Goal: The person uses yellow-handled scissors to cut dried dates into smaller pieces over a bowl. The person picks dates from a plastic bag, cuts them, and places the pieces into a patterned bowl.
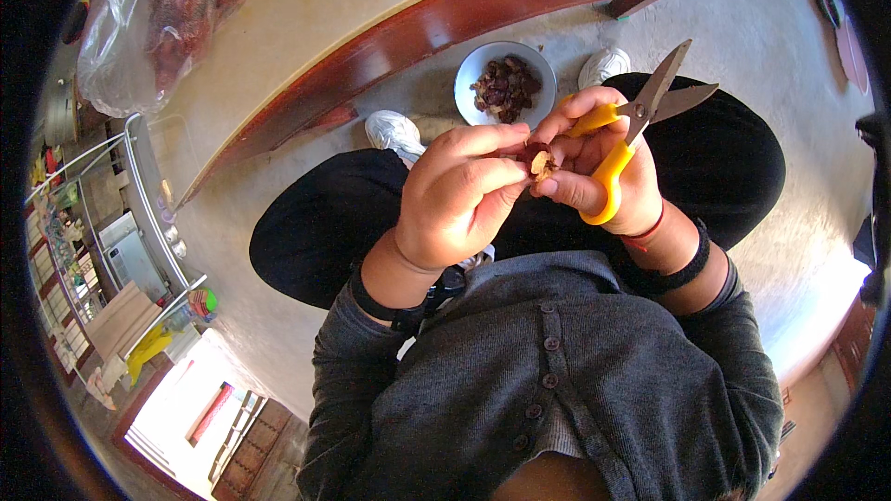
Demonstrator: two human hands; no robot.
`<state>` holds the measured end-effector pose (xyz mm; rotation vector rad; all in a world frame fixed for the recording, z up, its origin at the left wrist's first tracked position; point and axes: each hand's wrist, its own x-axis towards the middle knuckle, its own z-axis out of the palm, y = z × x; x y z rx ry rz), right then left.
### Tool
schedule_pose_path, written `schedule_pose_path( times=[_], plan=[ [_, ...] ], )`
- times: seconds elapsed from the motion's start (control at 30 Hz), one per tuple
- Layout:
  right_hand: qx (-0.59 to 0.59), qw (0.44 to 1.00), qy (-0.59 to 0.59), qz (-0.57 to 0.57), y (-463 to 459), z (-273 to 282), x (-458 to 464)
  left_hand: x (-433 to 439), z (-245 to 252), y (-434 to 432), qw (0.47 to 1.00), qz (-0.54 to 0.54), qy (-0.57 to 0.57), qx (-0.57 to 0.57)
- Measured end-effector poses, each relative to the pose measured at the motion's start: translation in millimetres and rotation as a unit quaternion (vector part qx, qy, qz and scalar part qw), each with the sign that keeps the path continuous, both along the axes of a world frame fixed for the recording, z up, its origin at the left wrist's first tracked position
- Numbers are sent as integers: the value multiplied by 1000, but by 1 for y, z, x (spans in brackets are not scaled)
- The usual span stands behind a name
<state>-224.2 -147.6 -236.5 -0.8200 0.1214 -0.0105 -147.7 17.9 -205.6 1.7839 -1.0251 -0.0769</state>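
Between the fingertips of both hands is a small brown-shelled nut (540,161), apparently a chestnut, with pale flesh showing through its opened shell. My left hand (449,198) pinches it from the left. My right hand (637,184) steadies the other side with thumb and fingers and also holds yellow-handled scissors (642,110). The scissor blades stand apart and point up and to the right, away from the nut. Below the hands, on the floor between my feet, a white bowl (465,101) holds a heap of dark brown shell pieces (507,87).
A long table (334,21) with a reddish-brown side edge (431,21) runs in front of me. On its left part lies a clear plastic bag (115,76) with a red mesh sack (177,42) in it. A metal-framed rack (132,250) stands at far left.
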Motion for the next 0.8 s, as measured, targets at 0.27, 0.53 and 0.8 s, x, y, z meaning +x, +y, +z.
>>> schedule_pose_path(
  times=[0.27, 0.53, 0.8],
  plan=[
    [-18, 1000, -3, 0, -3, 0, 0, -3, 3, 0, 998, -3, -60, 31],
    [22, 1000, 14, -2, -4, 4, 0, -8, 3, -3, 999, 8, 51, -5],
    [-1, 997, 69, -21, -4, 10, -1, -7, 8, -4, 996, 34, 27, 72]
  ],
)
